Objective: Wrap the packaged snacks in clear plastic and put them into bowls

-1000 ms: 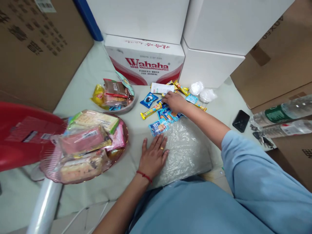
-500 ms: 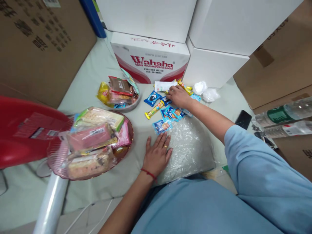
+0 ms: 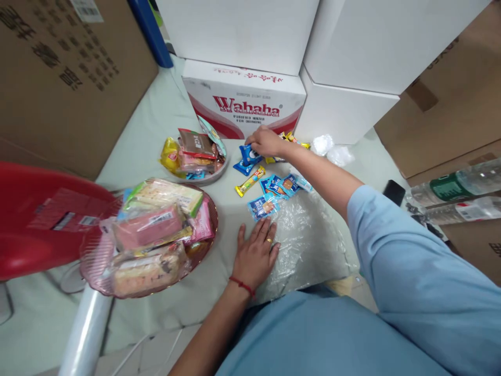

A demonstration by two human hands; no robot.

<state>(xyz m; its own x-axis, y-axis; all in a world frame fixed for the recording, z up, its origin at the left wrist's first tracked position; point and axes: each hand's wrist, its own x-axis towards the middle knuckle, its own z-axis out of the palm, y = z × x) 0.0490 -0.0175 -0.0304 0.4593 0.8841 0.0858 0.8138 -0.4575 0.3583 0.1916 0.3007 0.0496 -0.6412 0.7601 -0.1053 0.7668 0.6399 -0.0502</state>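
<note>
My right hand [image 3: 268, 142] is closed on a small blue snack packet [image 3: 249, 154] in front of the water carton. Below it lies another blue packet [image 3: 243, 168]. A yellow snack stick [image 3: 249, 181] and several light-blue packets [image 3: 276, 185] are spread nearer to me, and more yellow packets [image 3: 295, 140] are partly covered by my right hand and forearm. My left hand [image 3: 255, 258] rests flat with fingers spread, at the edge of a clear plastic bag [image 3: 309, 245]. Its fingertips are close to one light-blue packet [image 3: 262, 207].
A bowl of snacks [image 3: 211, 178] and a pink ribbed plate [image 3: 92, 269] piled with wrapped cakes stand at left, by a red chair [image 3: 43, 224]. Behind are a Wahaha carton [image 3: 250, 107] and white boxes [image 3: 344, 109]. Bottles [image 3: 457, 185] and a phone [image 3: 394, 192] are at right.
My right hand has moved left from the yellow packets and now grips a blue packet. The white packet it was touching no longer shows. My left hand has stayed in place.
</note>
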